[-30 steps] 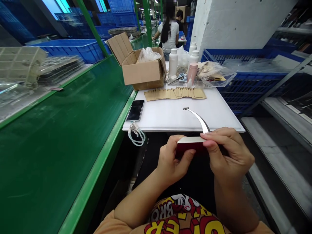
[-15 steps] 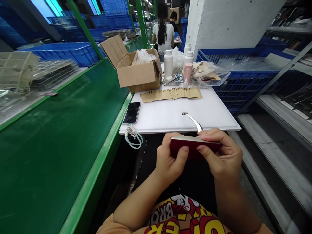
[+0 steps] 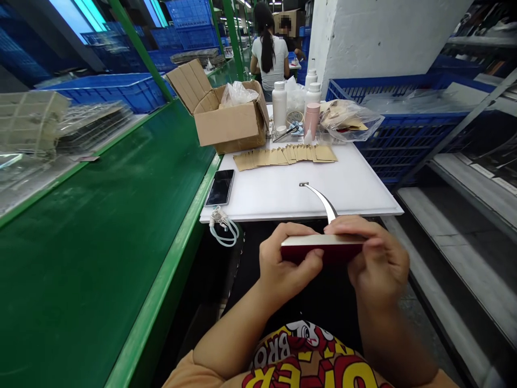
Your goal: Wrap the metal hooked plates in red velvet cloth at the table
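A flat dark red piece with a pale edge (image 3: 301,242) is held in front of me, just off the table's near edge. My left hand (image 3: 288,264) grips its left end, thumb on the red face and fingers behind. At the right end, my right hand (image 3: 377,258) has its fingers along the pale upper edge, thumb raised and blurred. From behind the right fingertips a shiny curved silver strip (image 3: 323,199) sticks out over the white table (image 3: 266,194). A small flat metal tab is at its far end. I cannot make out what the red piece is.
A row of overlapping brown paper packets (image 3: 283,156) lies across the table. Behind are an open carton (image 3: 230,126), white bottles (image 3: 279,105) and a pink bottle (image 3: 311,119). A phone (image 3: 220,187) lies left, beside the green conveyor (image 3: 121,215). Blue crates (image 3: 404,134) stand right.
My right thumb has lifted off the red face, and the right hand has shifted slightly right. The red piece has tipped, showing more of its pale edge. The left hand keeps its grip.
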### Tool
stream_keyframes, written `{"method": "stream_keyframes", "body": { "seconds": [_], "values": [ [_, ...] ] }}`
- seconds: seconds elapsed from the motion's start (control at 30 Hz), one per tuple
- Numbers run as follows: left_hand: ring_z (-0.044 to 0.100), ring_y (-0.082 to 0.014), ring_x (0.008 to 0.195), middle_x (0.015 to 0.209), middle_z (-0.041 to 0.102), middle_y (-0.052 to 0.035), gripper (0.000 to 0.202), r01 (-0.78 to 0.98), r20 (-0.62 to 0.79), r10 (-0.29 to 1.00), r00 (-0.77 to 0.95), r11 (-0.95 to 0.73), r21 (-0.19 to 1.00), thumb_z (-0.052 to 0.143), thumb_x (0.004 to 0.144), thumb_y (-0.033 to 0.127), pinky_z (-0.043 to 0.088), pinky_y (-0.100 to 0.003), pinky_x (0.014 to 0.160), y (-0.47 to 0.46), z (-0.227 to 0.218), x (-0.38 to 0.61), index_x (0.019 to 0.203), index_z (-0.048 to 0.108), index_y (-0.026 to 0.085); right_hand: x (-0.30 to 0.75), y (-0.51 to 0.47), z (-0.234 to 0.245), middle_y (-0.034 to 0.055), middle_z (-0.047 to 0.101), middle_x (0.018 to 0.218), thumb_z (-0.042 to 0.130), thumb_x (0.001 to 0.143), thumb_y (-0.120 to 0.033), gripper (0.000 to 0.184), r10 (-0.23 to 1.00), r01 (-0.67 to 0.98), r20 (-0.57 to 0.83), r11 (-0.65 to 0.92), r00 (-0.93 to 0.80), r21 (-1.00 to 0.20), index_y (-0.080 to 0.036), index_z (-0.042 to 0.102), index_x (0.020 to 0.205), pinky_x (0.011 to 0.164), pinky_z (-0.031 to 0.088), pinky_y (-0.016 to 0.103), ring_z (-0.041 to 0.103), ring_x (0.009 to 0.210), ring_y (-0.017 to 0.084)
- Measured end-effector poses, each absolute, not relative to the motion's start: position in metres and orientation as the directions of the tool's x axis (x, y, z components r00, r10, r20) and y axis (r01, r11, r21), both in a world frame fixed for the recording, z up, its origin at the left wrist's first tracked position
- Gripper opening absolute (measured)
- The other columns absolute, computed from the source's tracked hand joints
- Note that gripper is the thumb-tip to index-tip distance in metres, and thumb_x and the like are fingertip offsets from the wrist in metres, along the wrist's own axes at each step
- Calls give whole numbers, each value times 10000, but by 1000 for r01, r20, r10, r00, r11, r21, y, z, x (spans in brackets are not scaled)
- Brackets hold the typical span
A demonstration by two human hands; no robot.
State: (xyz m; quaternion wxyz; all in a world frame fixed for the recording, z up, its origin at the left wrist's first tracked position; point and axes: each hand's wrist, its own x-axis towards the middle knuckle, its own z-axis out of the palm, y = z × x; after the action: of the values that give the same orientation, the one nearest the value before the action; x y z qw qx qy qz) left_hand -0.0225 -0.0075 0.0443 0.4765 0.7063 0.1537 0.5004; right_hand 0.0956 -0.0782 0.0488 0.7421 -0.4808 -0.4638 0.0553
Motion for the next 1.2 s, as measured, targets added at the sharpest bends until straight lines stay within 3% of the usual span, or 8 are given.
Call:
{"method": "stream_keyframes", "body": {
  "seconds": [0.13,0.27,0.4,0.77,0.9,1.07,1.2],
  "values": [
    [668,-170,792,890,673,-71,243,-350,654,656,376,-553,756,684,737,138,561,-272,710,-7,42,-20,945,559,153,101,-82,46,102,688,956,571,838,-374,285,630,279,617,558,471,-782,-174,652,1025,899,481,493,629,1004,291],
    [671,-167,784,868,667,-63,265,-401,701,621,349,-577,711,679,736,117,561,-263,695,-8,42,-20,969,558,154,96,-83,43,58,712,897,548,857,-287,175,589,310,649,578,482,-755,-201,666,953,991,403,570,667,931,269],
    [664,-162,765,865,665,-65,227,-393,661,648,378,-534,748,669,763,163,561,-265,680,-8,40,-20,957,551,158,88,-81,44,32,719,864,572,844,-236,111,523,313,651,594,550,-741,-213,674,881,992,408,574,686,860,246],
    [664,-165,741,856,692,-69,174,-388,586,704,402,-449,805,640,817,275,538,-268,663,-7,35,-22,930,596,149,84,-79,44,24,720,858,573,824,-196,116,505,305,643,596,577,-742,-206,688,833,1005,404,579,690,837,243],
    [652,-174,729,830,690,-71,277,-347,517,734,441,-392,852,567,868,409,527,-280,662,-5,34,-24,918,622,143,83,-79,41,24,715,834,573,819,-201,124,496,309,618,570,610,-762,-231,693,833,978,431,563,687,854,262],
    [639,-217,825,927,674,-113,622,-343,433,722,540,-281,896,243,928,604,514,-323,720,-1,35,-27,1029,642,138,86,-79,36,59,713,895,576,820,-205,127,546,195,503,524,671,-829,-191,694,864,968,434,564,677,904,270],
    [628,-230,872,994,661,-105,538,-410,457,661,595,-240,880,323,924,540,511,-344,773,0,37,-27,1193,570,145,89,-81,34,69,711,915,577,820,-194,135,575,122,459,527,677,-841,-182,696,882,927,470,538,669,924,272]
  ]
}}
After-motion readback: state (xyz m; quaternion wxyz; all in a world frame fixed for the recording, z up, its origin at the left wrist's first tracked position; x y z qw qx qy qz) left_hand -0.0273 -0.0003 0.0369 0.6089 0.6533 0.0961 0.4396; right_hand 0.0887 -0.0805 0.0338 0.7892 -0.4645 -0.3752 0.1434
